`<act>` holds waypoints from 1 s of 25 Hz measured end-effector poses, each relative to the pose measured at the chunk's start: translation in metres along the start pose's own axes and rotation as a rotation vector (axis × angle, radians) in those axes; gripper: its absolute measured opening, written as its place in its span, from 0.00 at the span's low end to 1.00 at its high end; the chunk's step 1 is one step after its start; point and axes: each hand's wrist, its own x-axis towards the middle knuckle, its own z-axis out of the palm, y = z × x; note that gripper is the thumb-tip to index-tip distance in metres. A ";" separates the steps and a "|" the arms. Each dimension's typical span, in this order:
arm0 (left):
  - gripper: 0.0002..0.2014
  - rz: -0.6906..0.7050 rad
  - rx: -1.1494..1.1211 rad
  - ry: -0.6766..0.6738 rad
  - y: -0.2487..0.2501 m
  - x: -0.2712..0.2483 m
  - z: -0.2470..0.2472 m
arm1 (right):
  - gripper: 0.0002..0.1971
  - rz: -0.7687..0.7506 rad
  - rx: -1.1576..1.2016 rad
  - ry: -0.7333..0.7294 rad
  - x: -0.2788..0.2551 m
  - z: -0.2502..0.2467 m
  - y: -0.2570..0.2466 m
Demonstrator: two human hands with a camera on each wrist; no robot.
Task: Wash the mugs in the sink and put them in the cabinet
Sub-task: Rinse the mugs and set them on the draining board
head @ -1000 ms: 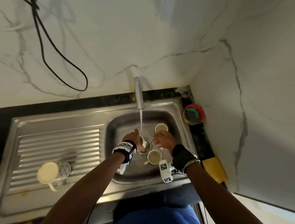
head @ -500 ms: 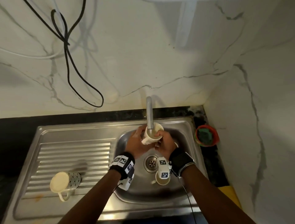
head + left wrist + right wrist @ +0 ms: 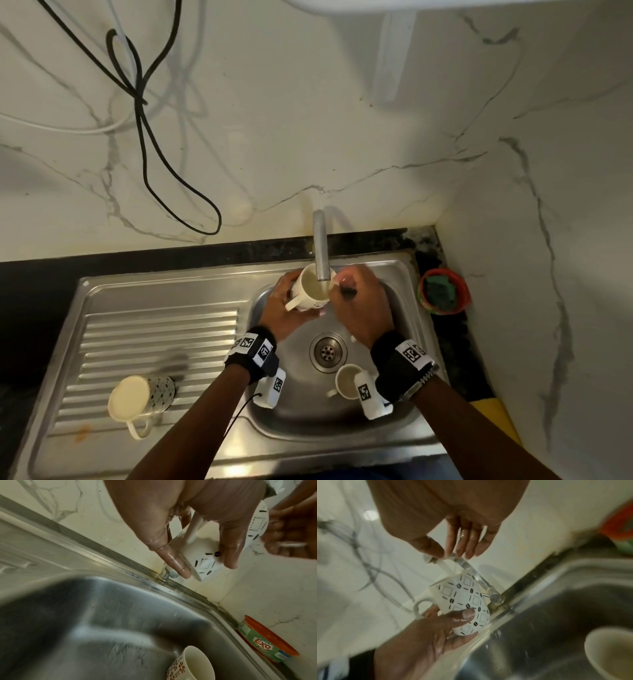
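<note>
A white marble-veined wall (image 3: 308, 120) backs the counter, with a black cable (image 3: 144, 144) looping down across it. Below it a stainless steel sink unit (image 3: 164, 284) spans the view, its ribbed draining board (image 3: 157, 342) to the left and its basin (image 3: 394, 407) to the right, a round drain (image 3: 328, 353) in the basin floor. A straight metal tap spout (image 3: 320, 250) reaches out over the basin, and water runs from it. The left hand (image 3: 286, 313) grasps a white mug with a black diamond pattern (image 3: 467, 599), fingers and thumb wrapped round its body from below, holding it tilted under the spout so the stream falls into its mouth. The right hand (image 3: 359, 305) is at the mug's rim; in the right wrist view its fingers (image 3: 467, 542) are straight and wet, reaching to the spout's end at the stream, gripping nothing. A cream mug with a dotted side (image 3: 137, 399) lies on its side on the draining board, handle toward the front edge. A small cream mug (image 3: 347, 380) sits in the basin in front of the drain; the left wrist view shows a red floral print on it (image 3: 188, 665). A round orange-rimmed tub holding a green scrub pad (image 3: 442, 291) stands on the dark counter just right of the sink.
</note>
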 end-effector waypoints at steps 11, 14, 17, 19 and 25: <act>0.36 -0.270 -0.468 -0.220 -0.029 0.005 -0.019 | 0.14 0.047 -0.031 -0.539 0.024 0.017 -0.011; 0.32 -0.438 -0.683 -0.162 -0.029 0.006 -0.006 | 0.17 0.240 0.111 -0.505 0.022 0.029 -0.023; 0.35 -0.576 -0.713 -0.033 -0.013 0.011 0.004 | 0.19 0.055 -0.179 -0.658 0.002 0.038 -0.029; 0.32 -0.617 -0.671 0.009 -0.010 0.012 0.004 | 0.18 -0.196 -0.563 -0.727 -0.006 0.038 -0.032; 0.37 -0.615 -0.725 -0.093 -0.011 0.018 0.008 | 0.20 0.081 -0.205 -0.531 0.013 0.035 -0.037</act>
